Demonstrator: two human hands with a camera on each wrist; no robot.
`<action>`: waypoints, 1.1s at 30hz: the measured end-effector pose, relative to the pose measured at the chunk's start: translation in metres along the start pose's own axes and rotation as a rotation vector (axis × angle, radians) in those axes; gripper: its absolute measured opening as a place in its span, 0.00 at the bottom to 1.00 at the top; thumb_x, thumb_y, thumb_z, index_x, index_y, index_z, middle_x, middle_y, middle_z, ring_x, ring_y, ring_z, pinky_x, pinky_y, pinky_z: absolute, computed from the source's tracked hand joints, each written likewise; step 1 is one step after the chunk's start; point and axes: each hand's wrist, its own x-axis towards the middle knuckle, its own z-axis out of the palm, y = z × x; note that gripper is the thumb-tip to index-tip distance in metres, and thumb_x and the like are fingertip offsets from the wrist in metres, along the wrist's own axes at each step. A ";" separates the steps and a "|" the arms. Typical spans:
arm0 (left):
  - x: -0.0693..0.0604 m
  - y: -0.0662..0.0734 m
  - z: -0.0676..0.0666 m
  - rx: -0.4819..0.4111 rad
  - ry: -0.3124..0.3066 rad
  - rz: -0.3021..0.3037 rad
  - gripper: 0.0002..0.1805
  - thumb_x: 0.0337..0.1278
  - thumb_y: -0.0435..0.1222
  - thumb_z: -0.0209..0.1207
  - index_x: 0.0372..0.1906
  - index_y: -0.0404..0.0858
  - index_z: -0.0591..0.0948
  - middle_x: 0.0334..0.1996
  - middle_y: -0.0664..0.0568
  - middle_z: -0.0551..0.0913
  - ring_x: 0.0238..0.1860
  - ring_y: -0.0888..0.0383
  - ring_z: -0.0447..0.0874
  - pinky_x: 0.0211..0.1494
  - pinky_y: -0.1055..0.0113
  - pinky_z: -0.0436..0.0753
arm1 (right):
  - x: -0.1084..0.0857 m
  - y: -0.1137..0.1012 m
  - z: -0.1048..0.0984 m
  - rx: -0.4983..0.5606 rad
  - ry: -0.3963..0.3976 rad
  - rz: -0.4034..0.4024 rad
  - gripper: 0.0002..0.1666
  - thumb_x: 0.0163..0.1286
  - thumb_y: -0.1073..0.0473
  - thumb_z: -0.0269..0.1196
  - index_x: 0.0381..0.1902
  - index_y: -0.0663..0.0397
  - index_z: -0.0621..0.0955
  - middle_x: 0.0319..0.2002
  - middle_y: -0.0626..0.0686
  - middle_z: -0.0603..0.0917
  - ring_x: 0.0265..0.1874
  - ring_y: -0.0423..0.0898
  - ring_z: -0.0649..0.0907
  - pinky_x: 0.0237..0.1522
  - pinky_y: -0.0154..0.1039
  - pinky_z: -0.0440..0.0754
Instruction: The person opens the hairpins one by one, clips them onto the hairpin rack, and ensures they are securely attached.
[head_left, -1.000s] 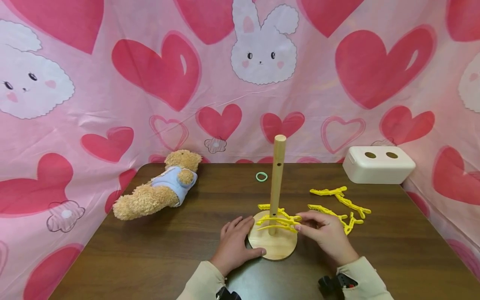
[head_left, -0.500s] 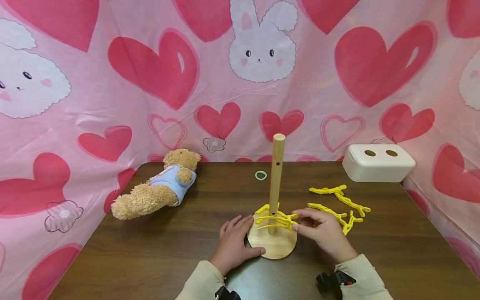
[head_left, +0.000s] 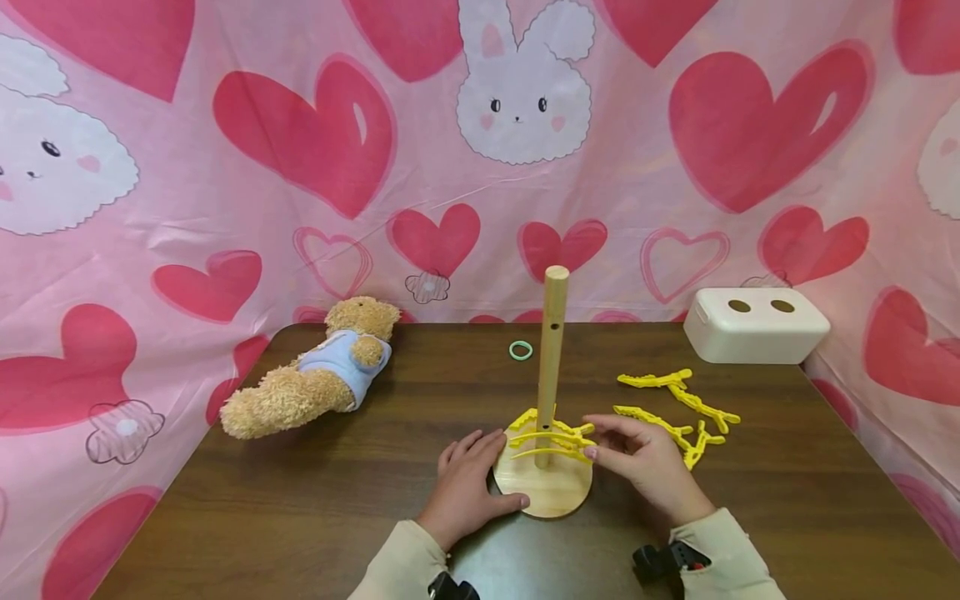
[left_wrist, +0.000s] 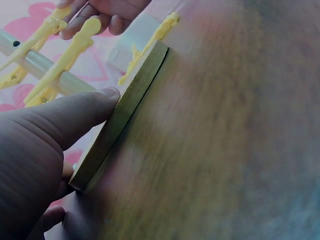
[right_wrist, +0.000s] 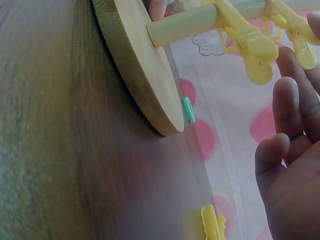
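My left hand [head_left: 465, 487] holds the round base [head_left: 551, 496] of a wooden stand by its rim, thumb at the front, other fingers on the left. Two yellow hair clips straddle the upright post [head_left: 551, 358] just above the base, one over the other. In the right wrist view, my right hand [right_wrist: 300, 150] pinches the handle end of the upper hair clip [right_wrist: 300, 42], farther from the base. The lower hair clip [right_wrist: 245, 40] has no finger on it there. Parts of both clips are hidden behind the post.
Several more yellow hair clips [head_left: 697, 404] lie right of my right hand. A green ring [head_left: 521, 350] lies behind the post. At the back right stands a white box [head_left: 756, 325] with two holes. A teddy bear [head_left: 322, 375] in a blue top lies at the left.
The yellow clip part behind the post has swung to a steeper slant. My right hand has barely moved, and my left hand stays on the base. The head view has shifted slightly.
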 end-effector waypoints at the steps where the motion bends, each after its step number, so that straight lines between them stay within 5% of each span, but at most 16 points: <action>1: 0.000 0.000 0.000 -0.002 0.000 -0.002 0.51 0.45 0.63 0.71 0.73 0.41 0.71 0.71 0.52 0.71 0.74 0.45 0.60 0.71 0.37 0.52 | 0.000 0.000 0.000 0.005 -0.002 -0.001 0.26 0.62 0.60 0.73 0.57 0.62 0.83 0.44 0.57 0.86 0.34 0.46 0.80 0.35 0.36 0.82; 9: -0.002 -0.002 -0.003 0.005 0.007 -0.001 0.51 0.45 0.62 0.71 0.73 0.41 0.71 0.71 0.51 0.71 0.74 0.45 0.60 0.71 0.37 0.53 | 0.002 0.002 0.001 0.066 -0.042 -0.043 0.28 0.63 0.63 0.72 0.59 0.66 0.80 0.43 0.59 0.84 0.34 0.47 0.81 0.35 0.36 0.82; 16: -0.002 -0.002 -0.006 0.013 0.008 -0.003 0.51 0.45 0.63 0.71 0.73 0.42 0.71 0.71 0.52 0.71 0.74 0.45 0.60 0.70 0.37 0.53 | 0.004 0.003 -0.009 0.057 -0.031 -0.074 0.21 0.72 0.61 0.64 0.58 0.67 0.80 0.50 0.61 0.85 0.47 0.47 0.85 0.47 0.35 0.83; 21: -0.002 0.000 -0.006 0.011 0.008 -0.002 0.51 0.45 0.63 0.71 0.73 0.42 0.71 0.71 0.51 0.72 0.74 0.45 0.60 0.70 0.36 0.54 | 0.006 0.007 -0.021 -0.083 0.054 -0.107 0.19 0.72 0.58 0.64 0.56 0.65 0.82 0.48 0.63 0.86 0.43 0.41 0.85 0.44 0.32 0.82; 27: -0.002 0.002 -0.004 0.006 -0.002 -0.005 0.51 0.45 0.62 0.71 0.73 0.42 0.71 0.71 0.52 0.72 0.74 0.45 0.60 0.71 0.37 0.53 | 0.006 0.017 -0.039 -0.253 0.154 -0.057 0.19 0.70 0.53 0.67 0.53 0.58 0.84 0.39 0.54 0.86 0.34 0.44 0.79 0.30 0.36 0.79; 33: 0.000 0.003 -0.002 0.007 -0.016 -0.011 0.51 0.46 0.63 0.71 0.73 0.42 0.70 0.72 0.53 0.71 0.74 0.45 0.60 0.71 0.37 0.53 | 0.006 0.030 -0.059 -0.383 0.274 -0.072 0.16 0.69 0.54 0.69 0.51 0.56 0.86 0.37 0.50 0.85 0.35 0.37 0.76 0.33 0.29 0.75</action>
